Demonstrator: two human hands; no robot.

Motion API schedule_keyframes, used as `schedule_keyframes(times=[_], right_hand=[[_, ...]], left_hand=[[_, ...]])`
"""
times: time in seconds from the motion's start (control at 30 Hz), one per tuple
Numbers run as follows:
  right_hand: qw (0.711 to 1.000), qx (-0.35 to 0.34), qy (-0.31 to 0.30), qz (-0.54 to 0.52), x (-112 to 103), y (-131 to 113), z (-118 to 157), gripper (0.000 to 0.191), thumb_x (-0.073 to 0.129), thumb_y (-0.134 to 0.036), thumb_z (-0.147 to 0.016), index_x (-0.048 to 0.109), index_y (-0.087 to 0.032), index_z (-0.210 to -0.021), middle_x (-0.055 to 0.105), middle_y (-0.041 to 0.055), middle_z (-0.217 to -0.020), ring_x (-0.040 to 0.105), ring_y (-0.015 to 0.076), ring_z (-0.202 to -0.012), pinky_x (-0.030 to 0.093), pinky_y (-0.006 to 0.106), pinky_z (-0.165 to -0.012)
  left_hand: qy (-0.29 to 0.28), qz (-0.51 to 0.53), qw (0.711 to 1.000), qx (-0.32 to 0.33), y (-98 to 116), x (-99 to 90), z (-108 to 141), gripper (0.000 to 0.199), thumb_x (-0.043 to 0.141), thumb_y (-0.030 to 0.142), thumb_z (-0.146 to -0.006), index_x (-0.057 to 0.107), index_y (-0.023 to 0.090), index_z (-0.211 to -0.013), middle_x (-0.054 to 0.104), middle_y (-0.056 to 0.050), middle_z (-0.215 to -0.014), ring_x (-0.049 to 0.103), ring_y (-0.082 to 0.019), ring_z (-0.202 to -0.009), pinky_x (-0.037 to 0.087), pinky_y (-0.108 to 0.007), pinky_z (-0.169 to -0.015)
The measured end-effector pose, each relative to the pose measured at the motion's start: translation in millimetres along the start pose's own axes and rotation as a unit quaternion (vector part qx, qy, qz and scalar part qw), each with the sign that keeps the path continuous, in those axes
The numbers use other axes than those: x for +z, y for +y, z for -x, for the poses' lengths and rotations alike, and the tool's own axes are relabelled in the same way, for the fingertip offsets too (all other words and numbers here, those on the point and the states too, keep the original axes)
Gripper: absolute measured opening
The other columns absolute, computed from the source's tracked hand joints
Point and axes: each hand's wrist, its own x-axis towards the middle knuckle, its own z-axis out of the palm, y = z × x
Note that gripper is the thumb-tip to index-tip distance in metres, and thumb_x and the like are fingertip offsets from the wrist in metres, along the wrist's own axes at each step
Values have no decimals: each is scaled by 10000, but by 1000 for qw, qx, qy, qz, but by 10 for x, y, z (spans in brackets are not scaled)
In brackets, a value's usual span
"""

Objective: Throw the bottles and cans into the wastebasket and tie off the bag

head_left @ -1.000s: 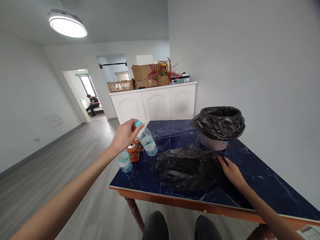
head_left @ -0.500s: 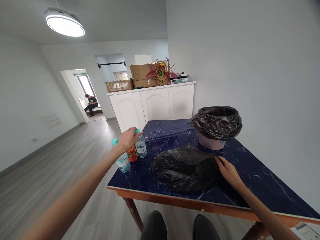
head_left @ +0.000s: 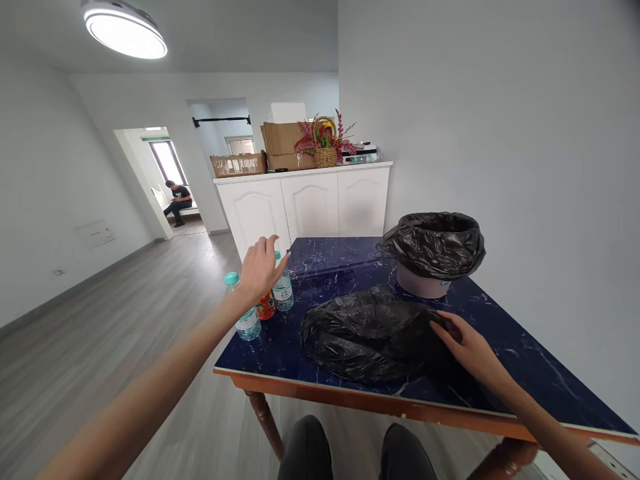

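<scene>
My left hand (head_left: 259, 270) is raised with fingers apart, holding nothing, just above the bottles at the table's left edge. Closest to it stands a clear water bottle (head_left: 283, 295) with a teal cap. Another water bottle (head_left: 247, 327) is at the front left, and an orange-labelled bottle (head_left: 267, 307) stands between the two, partly hidden by my hand. In the middle of the table a black plastic bag (head_left: 360, 340) lies spread and crumpled. My right hand (head_left: 467, 343) grips the bag's right end between thumb and fingers.
A pinkish-grey bin (head_left: 423, 285) lined with a black bag stands at the table's right rear. Behind the dark blue table (head_left: 325, 263) is a white cabinet (head_left: 313, 207) bearing cardboard boxes and a flower basket (head_left: 326, 157). One person (head_left: 179, 202) sits in the far room.
My left hand has let go of the right water bottle's cap and lifted slightly, its fingers spreading. My right hand has shifted its fingers a little at the bag's end.
</scene>
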Motion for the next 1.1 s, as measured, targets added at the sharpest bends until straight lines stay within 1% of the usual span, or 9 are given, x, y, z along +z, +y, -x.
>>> schedule_keyframes(times=[0.13, 0.23, 0.3, 0.43, 0.63, 0.8, 0.93, 1.03, 1.1], right_hand=[[1000, -8, 12, 25, -64, -213, 55, 475, 606, -617, -883, 675, -250, -1178, 773, 106, -1080, 736, 308, -964, 598, 402, -838], [999, -10, 1, 43, -95, -393, 85, 460, 602, -591, -867, 671, -249, -1167, 755, 76, -911, 719, 284, -826, 581, 397, -773], [999, -14, -2, 30, -135, -518, 108, 456, 611, -565, -865, 652, -251, -1193, 741, 64, -894, 712, 272, -820, 573, 385, -767], [999, -27, 6, -32, -290, -787, 179, 455, 612, -507, -883, 604, -250, -1257, 706, 52, -901, 707, 251, -876, 564, 344, -754], [997, -53, 19, -59, -548, -1198, 425, 406, 622, -478, -898, 589, -276, -1250, 593, 9, -800, 625, 204, -728, 538, 297, -659], [996, -70, 7, -50, -442, -1423, 736, 321, 614, -490, -932, 620, -302, -1193, 618, 9, -801, 637, 211, -729, 570, 311, -694], [987, -97, -129, -29, -173, -1635, 1038, 267, 606, -432, -971, 629, -314, -1209, 690, 14, -851, 683, 211, -758, 584, 310, -684], [937, -126, -320, -55, -98, -1822, 1187, 499, 720, -424, -935, 571, -397, -1410, 738, -8, -932, 717, 193, -767, 616, 321, -756], [921, -139, -350, -98, -129, -1871, 1164, 553, 728, -463, -942, 548, -415, -1463, 759, 9, -1023, 743, 209, -861, 627, 357, -859]], left_hand=[[-49, 110, 975, 187, 458, 112, 431, 418, 538, 487, -1025, 539, 207, -1334, 635, -124, -1277, 616, -283, -1191, 480, -396, -1051], [-120, 160, 949, 245, 740, 339, 736, 688, 719, 517, -890, 466, 181, -1435, 589, -159, -1391, 572, -330, -1256, 461, -441, -1075], [-143, 149, 948, 243, 853, 474, 845, 692, 770, 444, -846, 489, 183, -1422, 624, -162, -1354, 587, -350, -1215, 465, -468, -1035], [-135, 141, 951, 238, 908, 523, 827, 198, 654, 215, -918, 651, 229, -1115, 726, -109, -1087, 634, -316, -1082, 440, -460, -975], [-33, 184, 970, 153, 772, 156, 624, 144, 493, 240, -1024, 617, 235, -1097, 729, -36, -937, 674, -234, -950, 450, -394, -928], [23, 190, 979, 74, 678, -149, 619, 84, 491, 221, -981, 556, 230, -1033, 700, -24, -897, 683, -222, -888, 485, -370, -881], [-19, 143, 987, 65, 548, -240, 646, 48, 530, 218, -932, 559, 241, -963, 678, -22, -859, 676, -239, -869, 506, -379, -864], [-69, 114, 987, 86, 422, -191, 639, 98, 611, 170, -833, 586, 233, -905, 682, -58, -873, 674, -293, -897, 520, -424, -843], [-89, 97, 987, 90, 380, -141, 652, 211, 598, 101, -787, 621, 211, -966, 697, -111, -969, 668, -344, -984, 522, -470, -865]])
